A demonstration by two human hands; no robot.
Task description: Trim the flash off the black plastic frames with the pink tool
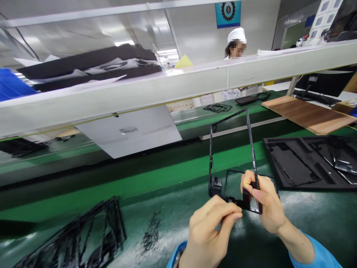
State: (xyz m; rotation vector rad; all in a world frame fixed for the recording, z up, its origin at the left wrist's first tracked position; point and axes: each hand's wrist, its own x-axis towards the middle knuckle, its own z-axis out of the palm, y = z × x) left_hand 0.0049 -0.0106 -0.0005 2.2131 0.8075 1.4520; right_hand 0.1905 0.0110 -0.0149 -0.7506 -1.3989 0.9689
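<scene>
A thin black rectangular plastic frame (252, 149) is held upright above the green work surface. My right hand (264, 199) grips its lower right corner between thumb and fingers. At the frame's bottom edge, the thumb and fingertips of my left hand (212, 227) are pinched together; whatever is between them is too small to make out. A wider black piece (216, 185) sits at the frame's lower left corner. Behind it, partly hidden, another black frame (232, 172) rests on the surface.
A pile of black frames (80, 238) lies at the left, beside thin black scraps (150, 232). At the right is a black foam tray (295, 163) with frames, below a wooden board (309, 113). A white shelf (195, 80) crosses above; a person (235, 44) is beyond it.
</scene>
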